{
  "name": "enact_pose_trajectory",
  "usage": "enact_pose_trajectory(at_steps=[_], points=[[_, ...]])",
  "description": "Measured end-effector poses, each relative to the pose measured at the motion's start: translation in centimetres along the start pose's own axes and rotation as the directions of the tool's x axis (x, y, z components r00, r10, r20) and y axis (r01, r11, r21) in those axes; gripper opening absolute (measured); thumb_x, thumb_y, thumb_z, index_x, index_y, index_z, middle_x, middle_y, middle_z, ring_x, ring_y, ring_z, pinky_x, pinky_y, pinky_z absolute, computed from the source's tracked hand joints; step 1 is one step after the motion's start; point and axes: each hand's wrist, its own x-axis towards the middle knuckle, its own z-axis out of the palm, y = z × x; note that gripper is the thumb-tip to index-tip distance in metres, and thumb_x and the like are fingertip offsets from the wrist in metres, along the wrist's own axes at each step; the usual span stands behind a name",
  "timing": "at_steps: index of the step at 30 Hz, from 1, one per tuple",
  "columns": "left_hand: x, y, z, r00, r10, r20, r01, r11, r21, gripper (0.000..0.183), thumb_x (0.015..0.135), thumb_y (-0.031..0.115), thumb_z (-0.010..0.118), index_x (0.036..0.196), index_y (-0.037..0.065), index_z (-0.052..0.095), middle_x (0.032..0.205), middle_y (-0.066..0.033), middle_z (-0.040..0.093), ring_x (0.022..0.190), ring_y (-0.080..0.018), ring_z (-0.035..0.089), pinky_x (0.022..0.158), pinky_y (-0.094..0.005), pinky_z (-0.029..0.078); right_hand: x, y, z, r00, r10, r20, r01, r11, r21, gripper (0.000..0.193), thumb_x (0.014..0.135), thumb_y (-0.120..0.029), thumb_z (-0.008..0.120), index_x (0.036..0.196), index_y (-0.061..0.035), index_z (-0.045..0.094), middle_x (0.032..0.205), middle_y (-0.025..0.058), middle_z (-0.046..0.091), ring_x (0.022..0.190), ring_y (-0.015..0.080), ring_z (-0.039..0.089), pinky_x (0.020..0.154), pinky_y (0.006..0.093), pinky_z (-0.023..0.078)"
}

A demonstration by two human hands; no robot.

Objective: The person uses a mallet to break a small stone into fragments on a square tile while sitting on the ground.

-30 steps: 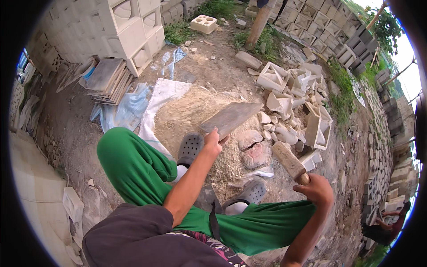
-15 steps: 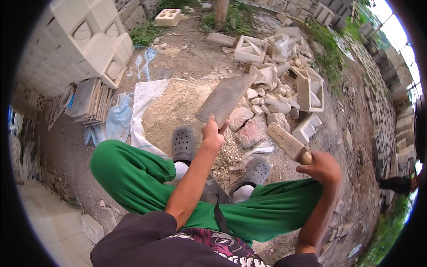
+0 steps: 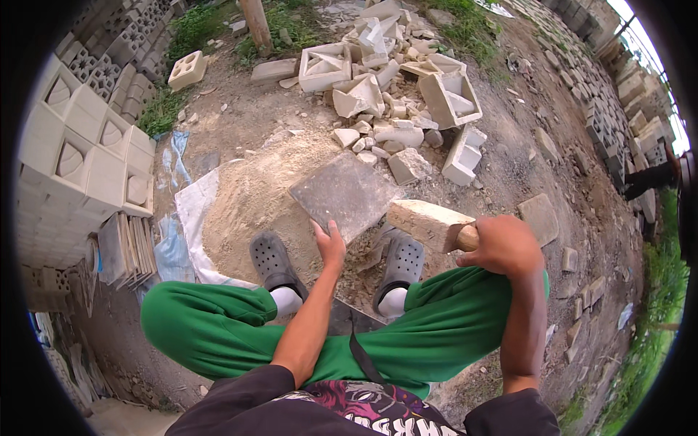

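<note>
My left hand point(image 3: 331, 245) grips the near edge of a flat, square grey board point(image 3: 345, 192), its thumb and a finger showing. The board is held tilted above the ground in front of my feet, its broad face toward me. My right hand point(image 3: 505, 243) is closed round the short rounded handle of a wooden paddle point(image 3: 429, 220), a thick, worn, dusty block. The paddle's far end is close to the board's right corner; I cannot tell whether they touch. Below the board, a heap of pale sand point(image 3: 247, 192) lies on a white sack point(image 3: 195, 203).
Broken pale blocks and rubble point(image 3: 400, 134) are piled ahead. Stacked blocks point(image 3: 91, 145) stand at the left, above leaning thin boards point(image 3: 127, 251) and blue plastic point(image 3: 173, 247). A wooden post point(image 3: 256, 25) rises at the back. Another person's dark-clothed limb point(image 3: 647, 179) shows at far right.
The board has come lower and turned so that more of its face shows. My right hand has brought the paddle left, close to the board. The whole view has shifted to the right.
</note>
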Motion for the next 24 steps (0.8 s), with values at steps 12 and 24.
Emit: enact_pose_trajectory(at_steps=[12, 24], points=[[-4.4, -4.4, 0.7, 0.977, -0.194, -0.089, 0.213, 0.866, 0.452, 0.071, 0.096, 0.029, 0.060, 0.153, -0.002, 0.031, 0.143, -0.0274, 0.045, 0.126, -0.0422, 0.050, 0.106, -0.0531, 0.039, 0.4, -0.2, 0.6, 0.999, -0.004, -0.042, 0.005, 1.000, 0.007, 0.050, 0.066, -0.044, 0.086, 0.092, -0.0039, 0.071, 0.089, 0.0201, 0.071, 0.089, 0.0384, 0.069, 0.083, 0.0473, 0.054], [2.1, 0.1, 2.8, 0.946, 0.284, 0.154, -0.310, 0.665, 0.679, 0.068, 0.087, 0.029, 0.068, 0.146, 0.006, 0.043, 0.152, -0.0200, 0.035, 0.143, -0.0384, 0.031, 0.118, -0.0530, 0.024, 2.4, -2.8, 1.7, 0.990, -0.128, 0.050, 0.130, 0.991, -0.041, 0.051, 0.069, -0.043, 0.085, 0.094, -0.0017, 0.069, 0.089, 0.0203, 0.071, 0.089, 0.0383, 0.069, 0.082, 0.0472, 0.055]])
